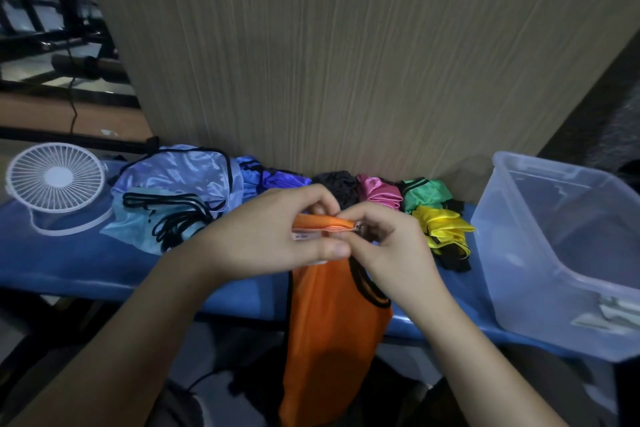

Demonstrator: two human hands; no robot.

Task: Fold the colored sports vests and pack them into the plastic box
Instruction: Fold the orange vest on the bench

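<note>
Orange vest (325, 329), glossy satin with black trim, held up at centre over the near edge of the blue table (69, 263); lower part hanging limp below the table edge. Top edge bunched into a tight roll and pinched between both hands. Left hand (277, 236) curled round the roll from the left, thumb pressed along the front. Right hand (388, 246) pinching the roll's right end with curled fingertips; possibly a small tag there, too blurred to be sure.

Behind the hands, against an upright ribbed cardboard sheet (346, 62), a row of crumpled shiny vests: pale blue pile (173, 184) with black cords on the left, then purple vest (277, 178), black vest (337, 184), pink vest (379, 192), green vest (426, 194), and yellow vest (443, 229) nearest, edged in black.

At right, clear plastic box (519, 288), rectangular with rounded corners, lid off, standing on the table; no vests seen inside. At far left, small white round fan (55, 177) with a slatted grille.
</note>
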